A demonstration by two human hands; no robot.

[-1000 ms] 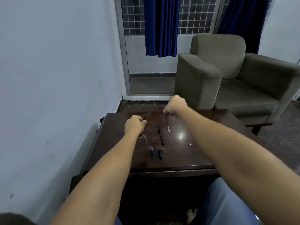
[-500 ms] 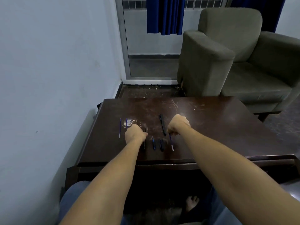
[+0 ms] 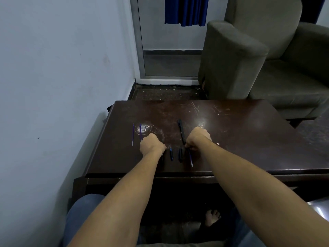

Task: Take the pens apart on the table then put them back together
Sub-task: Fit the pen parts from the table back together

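Pen parts lie on a dark wooden table (image 3: pixel 249 139). My left hand (image 3: pixel 151 143) is a closed fist near the front edge, with a thin dark pen part (image 3: pixel 162 158) sticking out of it toward me. My right hand (image 3: pixel 198 138) is also closed, gripping a blue refill (image 3: pixel 190 158) whose end points toward me. Between the hands lie a small blue-tipped piece (image 3: pixel 171 154) and a short black cap (image 3: pixel 180 155). A long black barrel (image 3: pixel 181 131) lies just left of my right hand. Two loose blue refills (image 3: pixel 133 134) (image 3: pixel 140 130) lie left of my left hand.
A grey-green armchair (image 3: pixel 249 68) stands beyond the table's far right corner. A pale wall (image 3: pixel 53 86) runs close along the table's left side. A glass door with a blue curtain (image 3: pixel 185 13) is behind. My knees and a bare foot (image 3: pixel 211 216) are under the table.
Both hands have drawn back from the middle of the table toward its front edge, keeping hold of their pen parts. The view has tilted downward.
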